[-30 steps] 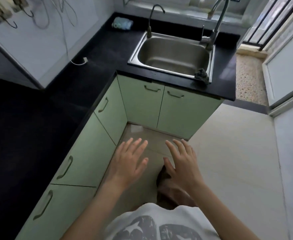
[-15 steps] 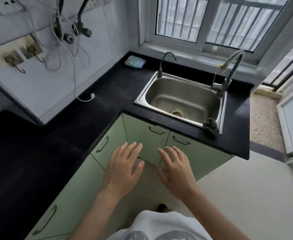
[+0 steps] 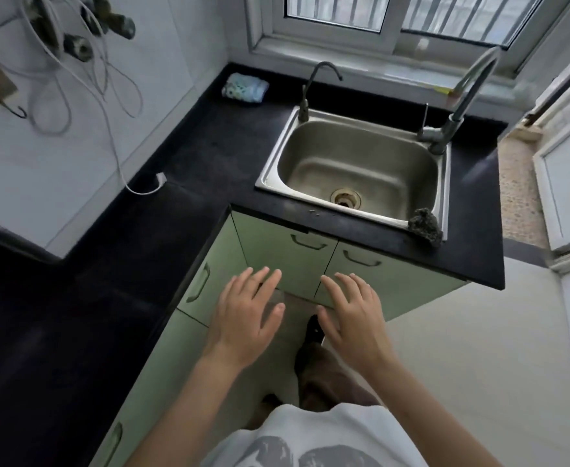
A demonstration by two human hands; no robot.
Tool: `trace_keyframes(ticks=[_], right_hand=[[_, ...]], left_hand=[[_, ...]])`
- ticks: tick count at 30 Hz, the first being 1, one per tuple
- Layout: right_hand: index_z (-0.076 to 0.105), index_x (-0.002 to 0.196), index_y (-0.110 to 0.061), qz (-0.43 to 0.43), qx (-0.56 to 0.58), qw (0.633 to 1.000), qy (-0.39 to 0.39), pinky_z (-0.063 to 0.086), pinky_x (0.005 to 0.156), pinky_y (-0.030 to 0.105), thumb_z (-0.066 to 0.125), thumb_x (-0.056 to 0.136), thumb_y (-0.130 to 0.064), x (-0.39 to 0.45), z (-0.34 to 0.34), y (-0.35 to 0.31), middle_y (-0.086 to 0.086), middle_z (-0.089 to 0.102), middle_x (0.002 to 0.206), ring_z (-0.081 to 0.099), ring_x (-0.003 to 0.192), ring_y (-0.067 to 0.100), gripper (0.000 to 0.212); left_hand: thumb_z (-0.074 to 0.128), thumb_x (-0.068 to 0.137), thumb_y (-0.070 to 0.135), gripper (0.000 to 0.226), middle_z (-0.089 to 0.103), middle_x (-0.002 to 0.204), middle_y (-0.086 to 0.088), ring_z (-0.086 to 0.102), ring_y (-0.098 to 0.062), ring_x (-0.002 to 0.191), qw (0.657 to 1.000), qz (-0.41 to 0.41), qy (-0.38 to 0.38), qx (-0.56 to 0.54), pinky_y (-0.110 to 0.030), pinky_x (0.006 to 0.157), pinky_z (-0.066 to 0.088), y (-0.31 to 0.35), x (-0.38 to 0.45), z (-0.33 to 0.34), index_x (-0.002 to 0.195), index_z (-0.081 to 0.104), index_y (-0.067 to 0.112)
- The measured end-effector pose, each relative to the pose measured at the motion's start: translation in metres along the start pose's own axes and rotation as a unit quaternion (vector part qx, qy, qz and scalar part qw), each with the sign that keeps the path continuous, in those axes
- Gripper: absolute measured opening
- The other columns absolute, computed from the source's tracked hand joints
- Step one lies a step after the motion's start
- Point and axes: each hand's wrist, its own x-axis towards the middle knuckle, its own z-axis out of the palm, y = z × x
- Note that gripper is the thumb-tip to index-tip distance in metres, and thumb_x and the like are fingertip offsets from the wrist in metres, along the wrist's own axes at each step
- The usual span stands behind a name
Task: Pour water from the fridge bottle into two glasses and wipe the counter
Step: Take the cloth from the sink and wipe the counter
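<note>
We note the left hand (image 3: pixel 246 316) and right hand (image 3: pixel 352 315) held out, fingers wide, holding nothing, before the green cabinets (image 3: pixel 290 261). The black counter (image 3: pixel 182 170) surrounds the sink (image 3: pixel 354 170).

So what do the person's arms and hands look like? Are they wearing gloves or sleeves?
No gloves. The left hand and right hand are bare, with no rings, watch or bracelet showing. Both forearms are bare too, with no sleeves on them. The person wears a white T-shirt with a grey print on the front.
</note>
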Motion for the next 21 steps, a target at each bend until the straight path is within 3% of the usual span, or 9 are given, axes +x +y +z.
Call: trace_keyframes(ticks=[13, 21], right_hand=[[0.055, 0.130, -0.013, -0.037, 0.025, 0.999, 0.006, 0.043, 0.097, 0.047, 0.043, 0.092, -0.041, 0.223, -0.016, 0.048, 0.012, 0.057, 0.127, 0.050, 0.119, 0.033, 0.049], [0.056, 0.130, -0.012, -0.047, 0.005, 0.999, -0.005, 0.043, 0.099, 0.053, 0.042, 0.092, -0.042, 0.313, -0.021, 0.063, 0.017, 0.057, 0.130, 0.050, 0.122, 0.039, 0.051]], left_hand=[[0.035, 0.093, 0.046, 0.054, 0.054, 0.137, -0.003, 0.045, -0.026, 0.131, 0.999, -0.023, 0.025, 0.036, -0.042, 0.110, 0.033, -0.027, 0.208, -0.020, 0.138, 0.051, 0.019], [0.035, 0.093, 0.044, 0.054, 0.053, 0.138, -0.003, 0.044, -0.027, 0.131, 0.998, -0.046, 0.024, 0.032, -0.045, 0.109, 0.036, -0.048, 0.282, -0.034, 0.139, 0.048, 0.019]])
